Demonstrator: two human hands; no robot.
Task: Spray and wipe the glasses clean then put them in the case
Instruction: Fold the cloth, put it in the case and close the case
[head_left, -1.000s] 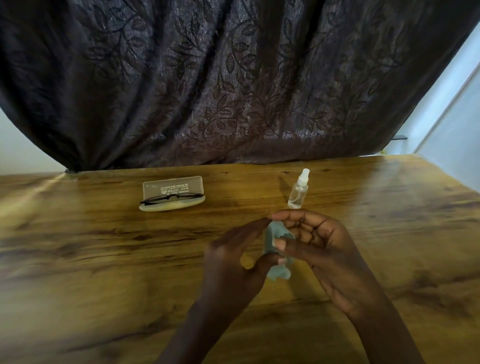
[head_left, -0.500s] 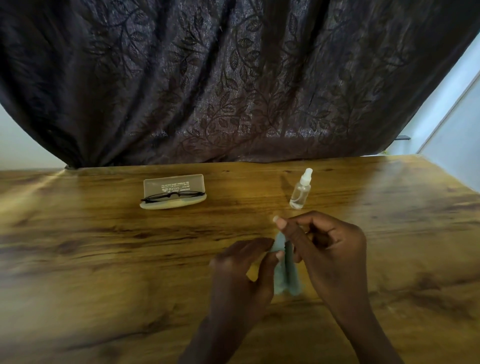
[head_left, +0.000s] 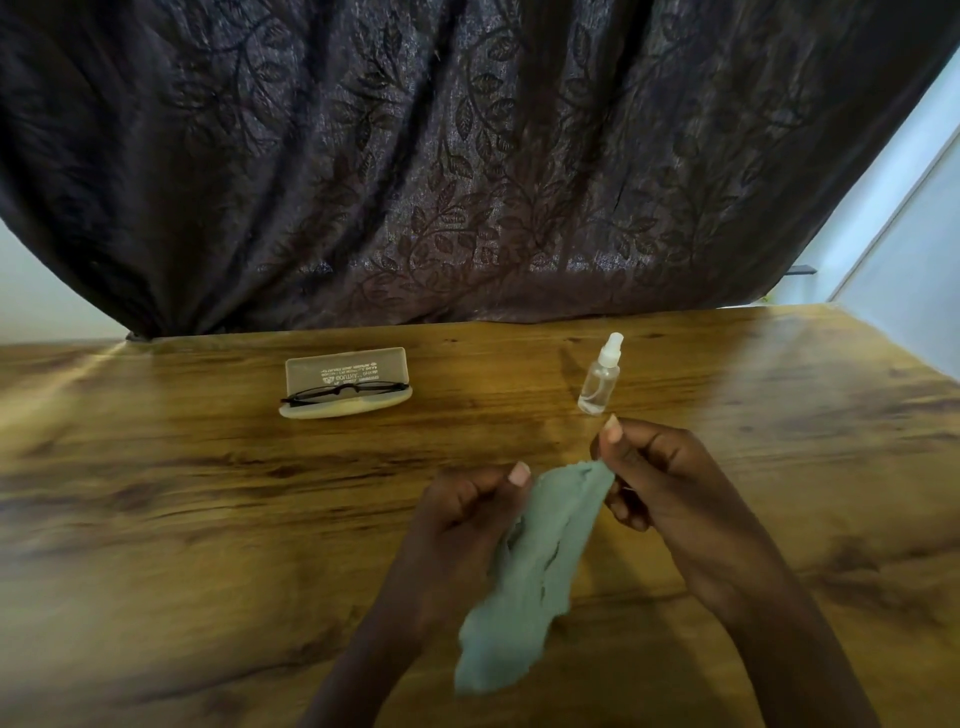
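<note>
While both hands pinch it | soft crumpled teal cloth (head_left: 530, 577) hangs.

Dark leaf-patterned curtain (head_left: 415, 156) behind wooden table (head_left: 182, 519); pale wall (head_left: 904, 218) right

Your left hand (head_left: 467, 519) and right hand (head_left: 660, 478) are both bare, and so are your forearms all the way down to the near edge of the view: you show no sleeve, cuff or glove. Your nails are short and pale, plain to see on the left thumb and on the right one. The wrists carry nothing that shows, and both arms are slim and narrow evenly toward the wrist
</note>
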